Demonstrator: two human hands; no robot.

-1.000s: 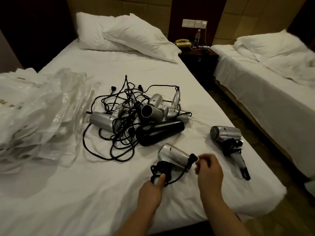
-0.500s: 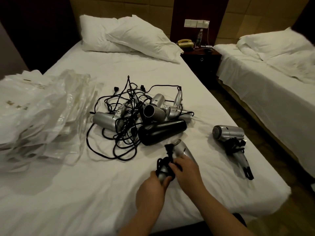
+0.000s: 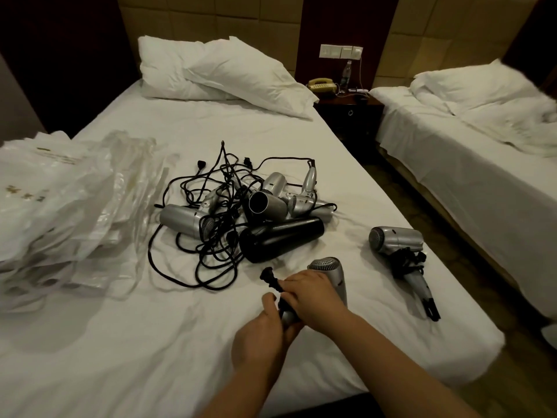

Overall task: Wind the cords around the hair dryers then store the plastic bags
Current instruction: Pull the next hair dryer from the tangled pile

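Dryer [image 3: 331, 271], silver, near edge: your left hand [image 3: 265, 333] gripped its handle to steady it; your right hand [image 3: 307, 294] pinched the cord [image 3: 268, 274], wrapping it tight.

A silver dryer [image 3: 333, 274] is held between both hands, grille end up, its black cord [image 3: 272, 277] bunched at the handle. Beyond the hands, a tangled pile [image 3: 241, 212] of dryers and loose cords is heaped. Right of them lies a wound dryer [image 3: 398, 242]. Far left, plastic bags [image 3: 60, 200] are stacked.
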